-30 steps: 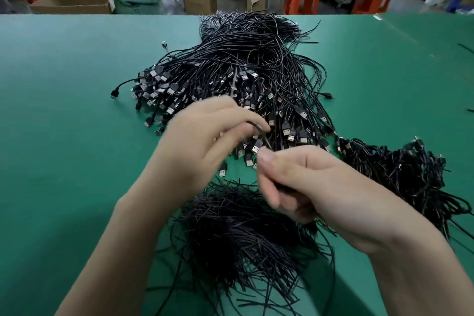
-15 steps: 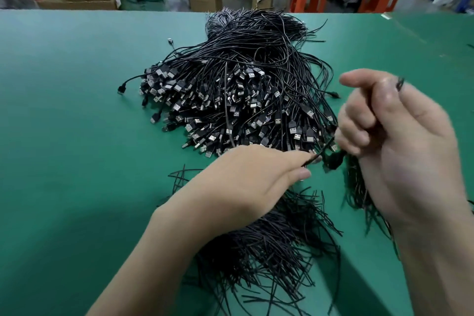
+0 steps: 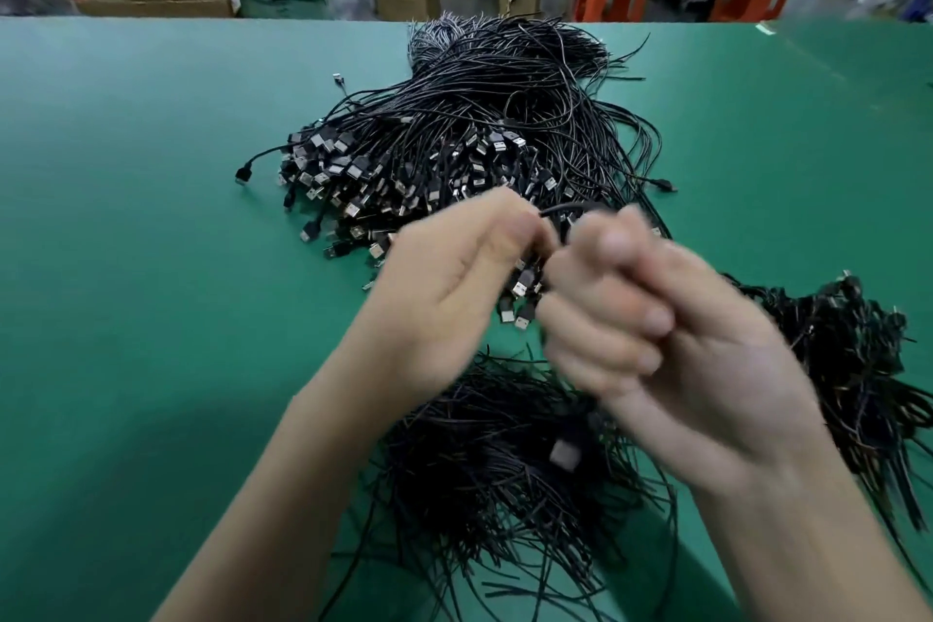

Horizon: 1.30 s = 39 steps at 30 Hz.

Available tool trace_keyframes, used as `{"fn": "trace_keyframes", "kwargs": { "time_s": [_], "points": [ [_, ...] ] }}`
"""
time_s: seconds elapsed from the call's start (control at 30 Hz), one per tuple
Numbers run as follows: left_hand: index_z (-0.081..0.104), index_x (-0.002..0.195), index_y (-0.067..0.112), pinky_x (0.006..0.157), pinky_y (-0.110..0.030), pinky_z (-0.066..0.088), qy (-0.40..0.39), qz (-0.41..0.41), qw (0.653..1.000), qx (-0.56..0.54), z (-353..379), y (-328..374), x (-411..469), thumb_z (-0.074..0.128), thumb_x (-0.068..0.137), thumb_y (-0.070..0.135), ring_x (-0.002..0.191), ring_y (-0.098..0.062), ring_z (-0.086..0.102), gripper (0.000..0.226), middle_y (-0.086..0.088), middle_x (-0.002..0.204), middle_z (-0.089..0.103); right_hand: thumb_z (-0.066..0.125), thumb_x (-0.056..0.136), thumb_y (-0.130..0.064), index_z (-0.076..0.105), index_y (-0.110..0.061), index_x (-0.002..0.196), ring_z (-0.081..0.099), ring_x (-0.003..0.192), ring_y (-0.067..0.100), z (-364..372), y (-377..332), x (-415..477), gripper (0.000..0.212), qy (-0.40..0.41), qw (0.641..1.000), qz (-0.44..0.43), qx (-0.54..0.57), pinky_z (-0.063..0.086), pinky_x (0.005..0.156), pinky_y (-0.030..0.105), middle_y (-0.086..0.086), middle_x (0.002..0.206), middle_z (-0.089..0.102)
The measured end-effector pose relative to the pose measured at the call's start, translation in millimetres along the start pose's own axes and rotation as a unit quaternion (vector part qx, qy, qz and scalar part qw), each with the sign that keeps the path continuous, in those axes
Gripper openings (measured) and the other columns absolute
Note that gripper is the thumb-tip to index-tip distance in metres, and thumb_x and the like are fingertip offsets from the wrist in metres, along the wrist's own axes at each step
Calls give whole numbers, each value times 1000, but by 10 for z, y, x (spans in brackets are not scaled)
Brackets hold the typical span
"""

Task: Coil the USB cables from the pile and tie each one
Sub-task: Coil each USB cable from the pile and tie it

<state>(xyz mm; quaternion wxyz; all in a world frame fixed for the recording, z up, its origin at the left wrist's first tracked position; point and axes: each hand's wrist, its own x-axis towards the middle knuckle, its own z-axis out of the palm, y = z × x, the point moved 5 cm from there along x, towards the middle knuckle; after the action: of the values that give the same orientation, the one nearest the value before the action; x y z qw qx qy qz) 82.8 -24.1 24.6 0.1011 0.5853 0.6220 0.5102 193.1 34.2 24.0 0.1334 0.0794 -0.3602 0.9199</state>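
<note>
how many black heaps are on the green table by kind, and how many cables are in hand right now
loose USB cable pile: 1
heap of thin black ties, nearest the person: 1
heap of coiled cables, at the right: 1
held cable, between left hand and right hand: 1
total: 4

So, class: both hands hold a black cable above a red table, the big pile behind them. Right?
No: the head view shows a green table, not red. The left hand and right hand hold a black cable, the big pile behind them.
</note>
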Motion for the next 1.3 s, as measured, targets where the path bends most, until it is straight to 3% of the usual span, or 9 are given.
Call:
{"fn": "trace_keyframes", "kwargs": {
  "time_s": [0.13,0.33,0.5,0.6,0.7,0.8,0.9,1.07,1.3],
  "points": [
    [68,113,34,64,-39,52,-185,-55,981,32,316,-30,-88,47,110,25,64,-19,58,23,10,77,68,35,109,-22,67,-12,97,60,59,9,-198,-338,-116,36,165,949,-194,-184,52,54,20,-4,69,60],
    [80,92,25,57,-16,34,-76,52,988,126,27,121,-1,66,100,32,59,0,52,18,23,65,58,38,110,-30,68,-26,90,69,66,8,-332,-371,-192,36,259,697,-134,-655,54,61,20,-6,74,71],
    [75,85,22,53,-15,30,48,44,998,20,-237,28,9,73,96,29,53,-4,38,13,15,58,51,31,103,-57,72,-21,81,30,49,11,-280,71,-107,59,82,900,135,-405,26,48,21,-8,54,35],
    [77,100,13,61,-18,45,9,1,999,-51,-59,6,-4,56,104,24,65,-5,57,24,-6,78,71,45,105,-35,70,-14,95,27,48,8,-95,90,-68,34,-19,978,78,-194,19,46,25,-11,57,40],
    [68,98,44,76,-39,57,-84,-36,996,-7,182,4,-39,53,106,15,82,-19,70,34,7,90,75,44,104,-26,71,-15,102,41,48,5,-158,-88,-44,29,62,980,-61,-179,36,46,18,-9,62,56],
    [55,79,33,69,-25,44,-155,-42,983,86,317,-33,-62,53,105,22,68,-3,54,29,14,70,59,40,108,-24,69,-11,106,67,67,13,-272,-267,-92,32,177,919,-161,-312,55,64,22,1,81,72],
    [57,80,26,68,-31,38,-176,-3,970,168,305,14,-56,55,106,26,68,-5,49,26,16,69,52,39,110,-19,67,-13,106,74,89,13,-317,-342,-152,29,251,766,-163,-569,58,79,22,0,91,76],
    [79,89,31,73,-39,51,-99,58,970,213,-29,60,-22,62,96,44,74,-4,63,22,15,78,71,38,101,-44,60,-26,76,57,56,9,-408,-182,-126,38,236,604,8,-761,46,59,33,-5,62,64],
    [80,78,31,69,-33,53,1,-16,999,33,-283,-25,-25,84,80,32,72,-15,70,5,10,74,76,34,103,-51,69,-25,103,41,65,24,-372,113,-140,44,45,858,145,-491,36,62,33,-10,69,51]
  ]
}}
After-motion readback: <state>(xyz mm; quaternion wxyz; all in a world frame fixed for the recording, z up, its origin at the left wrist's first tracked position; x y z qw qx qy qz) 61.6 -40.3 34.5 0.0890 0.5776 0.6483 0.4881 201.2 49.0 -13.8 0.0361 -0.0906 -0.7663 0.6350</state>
